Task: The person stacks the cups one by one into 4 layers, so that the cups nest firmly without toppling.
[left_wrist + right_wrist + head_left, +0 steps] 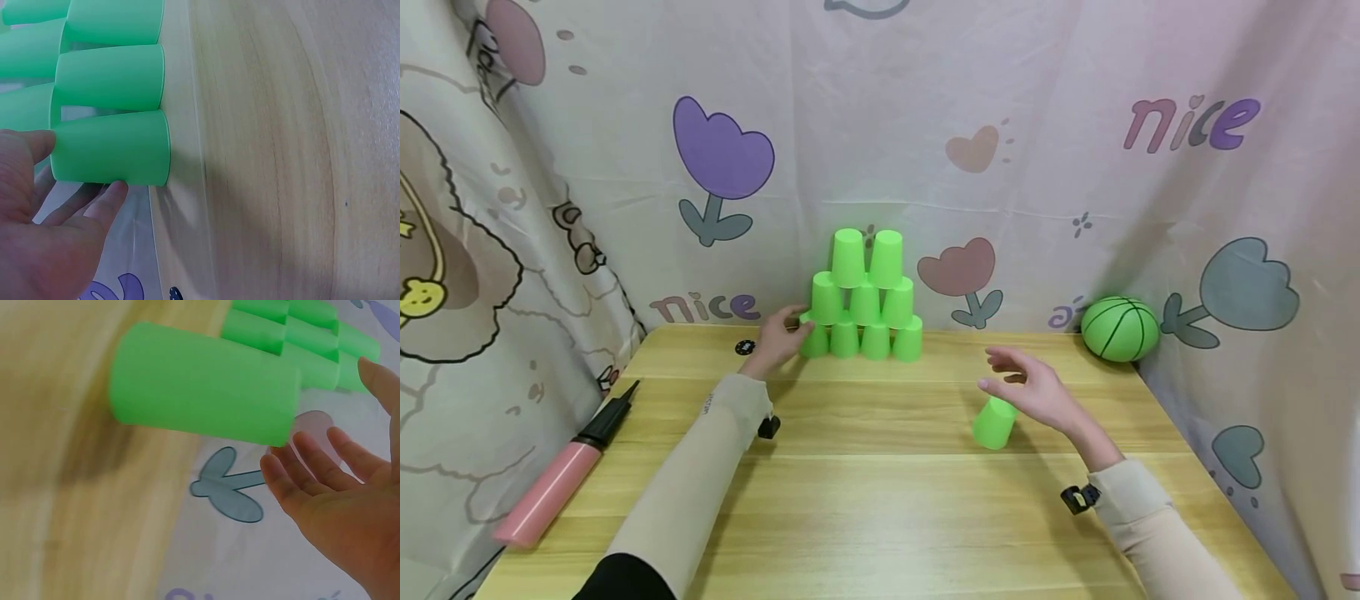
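Observation:
Bright green cups stand upside down in a stepped stack [865, 302] at the table's back edge, with two on top, three in the middle and several below. My left hand [778, 340] is at the stack's left end, its thumb and fingertips touching the bottom-left cup [115, 150] with relaxed fingers. A lone green cup [994, 425] stands upside down on the right half of the table. Just over it is my right hand [1033, 387], fingers loosely spread and nothing held. In the right wrist view, fingertips [275, 465] appear right by that cup's top end [206, 384].
A green ball [1120, 329] with black lines sits at the back right corner. Along the left edge lies a pink hand pump [561, 483] with a black nozzle. A small black disc [745, 347] lies left of the stack. Printed curtains [880, 108] hang behind the wooden table [880, 508].

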Motion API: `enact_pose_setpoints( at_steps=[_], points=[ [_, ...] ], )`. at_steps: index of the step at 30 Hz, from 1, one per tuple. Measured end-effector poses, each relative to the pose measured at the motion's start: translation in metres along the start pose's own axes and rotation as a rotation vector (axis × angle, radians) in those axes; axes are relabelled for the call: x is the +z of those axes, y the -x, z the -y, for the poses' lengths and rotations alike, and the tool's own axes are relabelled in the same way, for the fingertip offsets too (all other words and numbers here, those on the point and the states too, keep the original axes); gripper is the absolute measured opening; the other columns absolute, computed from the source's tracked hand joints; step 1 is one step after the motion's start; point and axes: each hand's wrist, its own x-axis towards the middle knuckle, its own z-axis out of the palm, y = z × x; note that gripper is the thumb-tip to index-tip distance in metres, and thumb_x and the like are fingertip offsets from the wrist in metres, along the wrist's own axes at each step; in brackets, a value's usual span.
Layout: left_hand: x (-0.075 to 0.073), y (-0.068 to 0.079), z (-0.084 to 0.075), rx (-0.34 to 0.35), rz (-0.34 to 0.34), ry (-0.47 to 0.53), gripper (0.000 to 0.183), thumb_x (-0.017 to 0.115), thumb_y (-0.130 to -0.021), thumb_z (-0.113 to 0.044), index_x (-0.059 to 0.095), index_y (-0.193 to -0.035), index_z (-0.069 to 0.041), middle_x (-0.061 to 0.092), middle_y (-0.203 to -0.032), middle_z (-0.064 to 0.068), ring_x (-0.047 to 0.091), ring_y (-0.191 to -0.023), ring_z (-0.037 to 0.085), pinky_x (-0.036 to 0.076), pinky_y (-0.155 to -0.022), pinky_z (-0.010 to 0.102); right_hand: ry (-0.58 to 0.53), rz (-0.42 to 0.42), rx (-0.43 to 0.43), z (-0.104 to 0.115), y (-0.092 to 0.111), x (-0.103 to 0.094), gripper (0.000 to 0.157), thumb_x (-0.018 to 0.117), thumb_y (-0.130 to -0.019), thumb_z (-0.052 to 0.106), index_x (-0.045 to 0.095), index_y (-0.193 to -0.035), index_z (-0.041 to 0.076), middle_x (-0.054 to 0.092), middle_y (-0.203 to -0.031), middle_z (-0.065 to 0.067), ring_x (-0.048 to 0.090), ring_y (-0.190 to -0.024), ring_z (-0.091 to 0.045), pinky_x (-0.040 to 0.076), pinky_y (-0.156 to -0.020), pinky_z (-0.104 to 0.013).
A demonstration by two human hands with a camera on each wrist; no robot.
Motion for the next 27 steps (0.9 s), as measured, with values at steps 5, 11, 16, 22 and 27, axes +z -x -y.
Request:
enact_pose_setpoints(
  at_steps=[5,11,16,22,27],
  points=[
    [-0.001,0.001,0.001,-0.006,-0.001,-0.001,0.057,0.059,-0.108,-0.029,0.043,-0.159,-0.01,0.05,-0.155,0.027,0.053,-0.14,0.044,0.053,-0.112,0.055,-0.013,0.013,0.014,-0.012,0.013,0.007,0.069,0.08,-0.095,0.032,0.051,-0.153,0.008,0.063,-0.145,-0.021,0.062,-0.132,-0.039,0.052,-0.111,-0.057],
    [-0.001,0.003,-0.001,0.006,0.003,-0.013,0.057,0.057,-0.109,-0.028,0.042,-0.16,-0.009,0.05,-0.155,0.027,0.053,-0.14,0.045,0.054,-0.111,0.056,0.009,0.028,0.029,-0.026,0.025,0.012,0.073,0.085,-0.091,0.033,0.053,-0.151,0.007,0.064,-0.142,-0.021,0.067,-0.124,-0.033,0.057,-0.104,-0.042],
    [-0.001,0.003,-0.004,0.009,-0.003,-0.029,0.057,0.057,-0.109,-0.029,0.042,-0.16,-0.009,0.05,-0.155,0.027,0.054,-0.139,0.045,0.054,-0.111,0.056,-0.035,0.068,0.043,-0.036,0.035,0.016,0.078,0.087,-0.088,0.026,0.05,-0.151,-0.001,0.064,-0.138,-0.023,0.07,-0.114,-0.03,0.06,-0.089,-0.021],
    [-0.002,0.001,-0.002,0.009,0.001,-0.034,0.057,0.057,-0.109,-0.03,0.041,-0.16,-0.009,0.05,-0.156,0.028,0.054,-0.139,0.045,0.053,-0.112,0.056,-0.083,0.109,0.056,-0.043,0.039,0.018,0.08,0.089,-0.086,0.018,0.048,-0.15,-0.006,0.066,-0.126,-0.024,0.071,-0.111,-0.033,0.061,-0.084,-0.019],
    [-0.002,0.001,-0.001,0.008,0.004,-0.034,0.058,0.056,-0.11,-0.03,0.04,-0.161,-0.009,0.049,-0.157,0.028,0.053,-0.141,0.046,0.052,-0.114,0.056,-0.081,0.111,0.056,-0.047,0.039,0.02,0.077,0.089,-0.084,0.016,0.051,-0.147,-0.006,0.069,-0.121,-0.022,0.072,-0.107,-0.031,0.062,-0.082,-0.02]
  ],
)
